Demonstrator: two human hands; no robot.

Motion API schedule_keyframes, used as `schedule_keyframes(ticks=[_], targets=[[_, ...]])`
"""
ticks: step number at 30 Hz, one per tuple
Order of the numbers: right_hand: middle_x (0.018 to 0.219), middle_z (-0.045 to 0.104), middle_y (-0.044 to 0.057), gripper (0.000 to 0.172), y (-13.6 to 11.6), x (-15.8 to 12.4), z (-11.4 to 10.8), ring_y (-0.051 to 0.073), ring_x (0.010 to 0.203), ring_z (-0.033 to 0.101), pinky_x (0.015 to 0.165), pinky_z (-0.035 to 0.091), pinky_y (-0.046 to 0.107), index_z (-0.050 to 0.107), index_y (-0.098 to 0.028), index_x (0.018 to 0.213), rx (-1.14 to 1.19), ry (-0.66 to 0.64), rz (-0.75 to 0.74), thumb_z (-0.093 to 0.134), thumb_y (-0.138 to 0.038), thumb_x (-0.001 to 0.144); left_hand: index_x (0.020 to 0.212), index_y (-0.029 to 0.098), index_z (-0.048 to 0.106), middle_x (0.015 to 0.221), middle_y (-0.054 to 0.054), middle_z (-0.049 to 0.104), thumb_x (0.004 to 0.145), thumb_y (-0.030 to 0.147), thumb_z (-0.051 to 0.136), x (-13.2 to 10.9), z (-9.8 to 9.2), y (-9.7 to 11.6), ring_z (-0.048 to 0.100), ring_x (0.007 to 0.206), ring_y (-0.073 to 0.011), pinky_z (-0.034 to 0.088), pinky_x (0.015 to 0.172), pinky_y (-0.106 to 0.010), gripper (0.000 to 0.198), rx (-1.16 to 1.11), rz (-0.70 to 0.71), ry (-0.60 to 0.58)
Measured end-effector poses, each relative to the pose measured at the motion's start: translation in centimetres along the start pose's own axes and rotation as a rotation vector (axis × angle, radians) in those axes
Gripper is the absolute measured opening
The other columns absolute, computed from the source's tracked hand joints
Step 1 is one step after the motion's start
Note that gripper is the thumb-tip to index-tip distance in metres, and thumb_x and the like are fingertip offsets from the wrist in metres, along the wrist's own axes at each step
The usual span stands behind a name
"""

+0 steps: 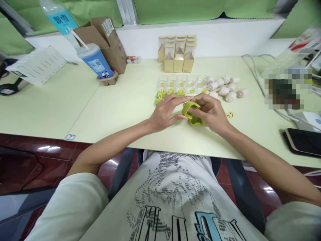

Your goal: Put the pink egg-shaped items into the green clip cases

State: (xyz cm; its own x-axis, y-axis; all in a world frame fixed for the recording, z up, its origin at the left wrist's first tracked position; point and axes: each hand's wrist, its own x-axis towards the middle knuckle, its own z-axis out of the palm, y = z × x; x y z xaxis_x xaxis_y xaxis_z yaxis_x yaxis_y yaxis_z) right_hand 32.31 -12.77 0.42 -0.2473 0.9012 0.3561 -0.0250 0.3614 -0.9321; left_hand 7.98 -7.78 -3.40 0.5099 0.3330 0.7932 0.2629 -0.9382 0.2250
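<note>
A small green plastic case (pixel 190 108), opened out with its hollow inside showing, is held by my right hand (pixel 212 112), thumb on its inner side and fingers curled behind. My left hand (pixel 165 112) is at the case's left side, fingers stretched out and thumb apart below them; whether it touches the case I cannot tell. Behind my left hand stand several green cases (pixel 159 96) with yellow loops. Beyond them are rows of clear cups (pixel 172 81) with yellow face marks. A yellow strap piece (pixel 229 115) lies just right of my right hand.
Several pale pink rolls (pixel 224 90) lie behind my right hand. Small open cardboard boxes (pixel 179 63) stand by the wall. On the left are a blue cup (pixel 96 62), a bottle (pixel 60 20) and a brown carton (pixel 116 47); on the right, a phone (pixel 304 142) and cables (pixel 258 78).
</note>
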Motion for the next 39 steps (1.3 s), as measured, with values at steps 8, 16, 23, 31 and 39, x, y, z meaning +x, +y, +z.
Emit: schedule_keyframes(ticks=[8,16,23,31,39], targets=[[0.091,0.079,0.001,0.054,0.2,0.0,0.1,0.019,0.08,0.076,0.073,0.066,0.033,0.073,-0.027,0.103,-0.009,-0.046,-0.021,0.11,-0.06,0.083,0.122,0.027,0.067,0.101,-0.004,0.079,0.128,0.061,0.049,0.8,-0.1,1.2,0.077,0.089,-0.0192,0.064,0.081,-0.037,0.039,-0.114,-0.184,-0.044],[0.088,0.076,0.0,0.05,0.3,0.1,0.4,0.016,0.075,0.072,0.067,0.062,0.03,0.071,-0.026,0.101,0.014,-0.108,-0.027,0.107,-0.056,0.085,0.106,0.025,0.065,0.089,-0.001,0.075,0.125,0.065,0.057,1.5,-1.1,1.3,0.069,0.076,-0.0144,0.055,0.07,-0.031,0.045,-0.281,-0.222,-0.089],[0.097,0.083,0.003,0.05,-0.1,-0.2,0.4,0.016,0.078,0.077,0.067,0.062,0.027,0.071,-0.025,0.106,0.076,-0.174,-0.005,0.109,-0.053,0.09,0.098,0.024,0.065,0.087,-0.001,0.074,0.124,0.066,0.056,1.8,-1.1,0.4,0.067,0.074,-0.0135,0.052,0.069,-0.03,0.05,-0.259,-0.2,-0.068],[0.119,0.085,0.007,0.053,0.5,-0.4,0.2,0.02,0.091,0.086,0.082,0.077,0.035,0.08,-0.027,0.123,0.068,-0.175,-0.02,0.103,-0.064,0.094,0.103,0.025,0.067,0.086,0.0,0.076,0.126,0.06,0.055,1.6,-1.1,0.0,0.069,0.073,-0.0124,0.052,0.066,-0.028,0.043,-0.246,-0.169,0.022],[0.127,0.086,0.01,0.045,0.8,0.8,-2.6,0.027,0.104,0.085,0.099,0.079,0.05,0.095,-0.033,0.129,-0.348,0.021,-0.199,0.098,-0.066,0.099,0.109,0.024,0.076,0.099,-0.004,0.08,0.121,0.049,0.063,0.8,-2.1,-4.0,0.071,0.085,-0.0166,0.058,0.079,-0.032,0.03,-0.006,-0.344,0.212]])
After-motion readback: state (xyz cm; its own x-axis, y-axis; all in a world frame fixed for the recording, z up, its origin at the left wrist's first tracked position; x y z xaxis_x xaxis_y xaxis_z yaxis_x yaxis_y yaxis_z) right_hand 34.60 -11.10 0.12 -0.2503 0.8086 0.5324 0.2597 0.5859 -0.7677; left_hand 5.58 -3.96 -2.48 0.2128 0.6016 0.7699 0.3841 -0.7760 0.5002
